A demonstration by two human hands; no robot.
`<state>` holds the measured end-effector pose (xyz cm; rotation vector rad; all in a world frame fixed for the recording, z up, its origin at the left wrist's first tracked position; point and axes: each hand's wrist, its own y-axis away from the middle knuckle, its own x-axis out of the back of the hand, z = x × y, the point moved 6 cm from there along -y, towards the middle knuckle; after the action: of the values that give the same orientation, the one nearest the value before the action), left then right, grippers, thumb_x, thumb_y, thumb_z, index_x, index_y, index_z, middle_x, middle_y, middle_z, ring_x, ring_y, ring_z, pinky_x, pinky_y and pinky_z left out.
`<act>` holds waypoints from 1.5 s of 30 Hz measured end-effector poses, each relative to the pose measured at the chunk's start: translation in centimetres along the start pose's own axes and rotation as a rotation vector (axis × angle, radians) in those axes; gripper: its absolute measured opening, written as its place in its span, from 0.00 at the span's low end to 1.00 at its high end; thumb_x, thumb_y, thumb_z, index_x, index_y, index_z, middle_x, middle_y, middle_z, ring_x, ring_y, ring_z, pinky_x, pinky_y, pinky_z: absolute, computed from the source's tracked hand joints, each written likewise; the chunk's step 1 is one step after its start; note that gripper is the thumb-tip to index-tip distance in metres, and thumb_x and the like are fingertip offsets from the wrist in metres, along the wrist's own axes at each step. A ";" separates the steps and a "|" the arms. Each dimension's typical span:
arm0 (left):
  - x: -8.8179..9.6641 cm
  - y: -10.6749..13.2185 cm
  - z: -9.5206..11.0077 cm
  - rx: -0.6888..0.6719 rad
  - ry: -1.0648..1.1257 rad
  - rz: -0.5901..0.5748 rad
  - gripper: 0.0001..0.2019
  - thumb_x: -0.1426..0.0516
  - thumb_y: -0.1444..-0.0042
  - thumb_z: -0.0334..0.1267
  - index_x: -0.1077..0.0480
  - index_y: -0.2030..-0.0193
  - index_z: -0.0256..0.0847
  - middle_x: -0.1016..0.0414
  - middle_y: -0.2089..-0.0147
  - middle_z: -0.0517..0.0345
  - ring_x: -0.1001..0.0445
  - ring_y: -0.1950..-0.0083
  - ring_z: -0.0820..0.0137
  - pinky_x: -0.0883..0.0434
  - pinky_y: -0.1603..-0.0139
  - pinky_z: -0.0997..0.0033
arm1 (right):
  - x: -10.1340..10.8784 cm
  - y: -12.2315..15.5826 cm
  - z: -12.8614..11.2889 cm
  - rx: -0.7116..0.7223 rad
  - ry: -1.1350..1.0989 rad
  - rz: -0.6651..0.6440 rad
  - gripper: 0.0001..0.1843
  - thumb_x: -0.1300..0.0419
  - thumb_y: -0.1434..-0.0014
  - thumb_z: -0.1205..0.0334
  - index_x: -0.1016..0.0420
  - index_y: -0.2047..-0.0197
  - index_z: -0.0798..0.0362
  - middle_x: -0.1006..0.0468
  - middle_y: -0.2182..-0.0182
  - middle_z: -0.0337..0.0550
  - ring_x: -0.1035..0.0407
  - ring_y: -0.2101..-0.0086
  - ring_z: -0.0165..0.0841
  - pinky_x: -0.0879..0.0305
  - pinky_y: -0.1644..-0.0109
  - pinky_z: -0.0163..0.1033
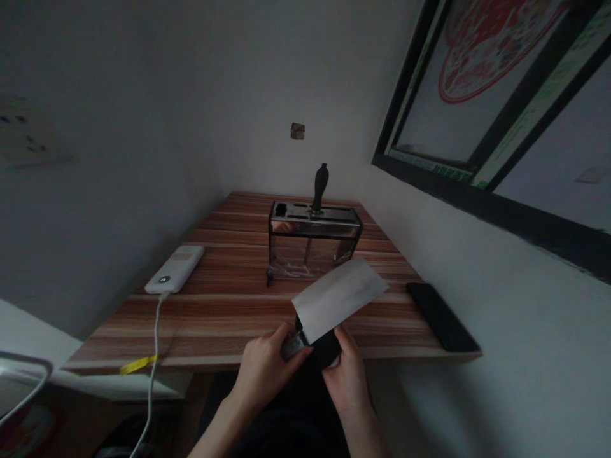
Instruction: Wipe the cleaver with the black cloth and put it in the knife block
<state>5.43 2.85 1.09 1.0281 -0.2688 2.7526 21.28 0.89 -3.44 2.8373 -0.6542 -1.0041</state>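
Note:
Both hands are at the table's front edge, around one flat object. Its upper part is a broad pale-grey rectangular sheet [338,296], tilted up to the right; I cannot tell whether it is a blade or a sleeve. A black piece [324,351] shows below the sheet, between the hands. My left hand [267,359] is closed on a small silver-grey piece [292,345] at the lower left end, thumb pressed towards the black piece. My right hand [346,372] grips the black piece from the right, its thumb by the sheet's lower edge.
A clear-sided knife rack [315,238] stands behind the hands, with a black handle [321,186] upright in its top. A white power bank [176,269] with a white cable [155,356] lies left on the wood-grain table [229,305]. A black phone [442,316] lies by the right wall.

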 end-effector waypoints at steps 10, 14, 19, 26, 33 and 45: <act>-0.6 -0.9 1.0 0.013 0.102 -0.222 0.17 0.46 0.44 0.49 0.29 0.56 0.38 0.22 0.70 0.51 0.25 0.70 0.63 0.36 0.70 0.71 | -2.1 -0.8 -1.2 -0.090 -0.071 0.010 0.18 0.30 0.57 0.55 0.20 0.61 0.48 0.19 0.57 0.39 0.29 0.51 0.40 0.31 0.52 0.42; -1.3 -1.3 1.0 0.024 0.177 -0.308 0.18 0.48 0.43 0.51 0.31 0.61 0.36 0.25 0.77 0.56 0.28 0.78 0.68 0.37 0.76 0.74 | -3.4 -1.3 -2.5 -0.108 -0.138 -0.039 0.18 0.28 0.60 0.56 0.20 0.63 0.49 0.18 0.61 0.40 0.27 0.56 0.38 0.32 0.55 0.39; -2.2 -1.7 0.6 0.016 0.327 -0.415 0.19 0.47 0.44 0.54 0.33 0.65 0.36 0.23 0.74 0.55 0.28 0.78 0.71 0.35 0.77 0.77 | -4.1 -1.3 -3.0 -0.117 -0.165 -0.085 0.16 0.27 0.59 0.57 0.20 0.65 0.50 0.18 0.64 0.38 0.26 0.62 0.34 0.32 0.60 0.35; -2.6 -1.6 -0.1 0.022 0.420 -0.577 0.21 0.47 0.45 0.57 0.36 0.66 0.37 0.32 0.83 0.64 0.32 0.82 0.74 0.38 0.82 0.79 | -3.7 -1.2 -2.7 -0.149 -0.207 -0.062 0.16 0.26 0.61 0.59 0.19 0.66 0.51 0.17 0.65 0.38 0.26 0.63 0.33 0.31 0.62 0.33; -3.1 -1.4 -0.5 -0.012 0.496 -0.624 0.21 0.47 0.44 0.56 0.38 0.62 0.37 0.37 0.83 0.69 0.39 0.85 0.80 0.43 0.85 0.83 | -3.4 -0.7 -1.9 -0.241 -0.315 -0.114 0.15 0.28 0.61 0.61 0.19 0.65 0.49 0.18 0.66 0.38 0.26 0.63 0.34 0.29 0.61 0.34; -3.1 -1.5 0.0 -0.068 0.581 -0.701 0.20 0.43 0.47 0.54 0.37 0.67 0.36 0.41 0.81 0.69 0.44 0.83 0.82 0.46 0.85 0.84 | -2.3 -0.6 -0.4 -0.199 -0.263 -0.256 0.12 0.30 0.58 0.56 0.20 0.67 0.47 0.17 0.65 0.38 0.25 0.61 0.37 0.30 0.53 0.45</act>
<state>8.13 3.97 -0.79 0.1950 0.0807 2.2275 20.13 2.35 -1.84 2.6829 -0.1907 -1.4110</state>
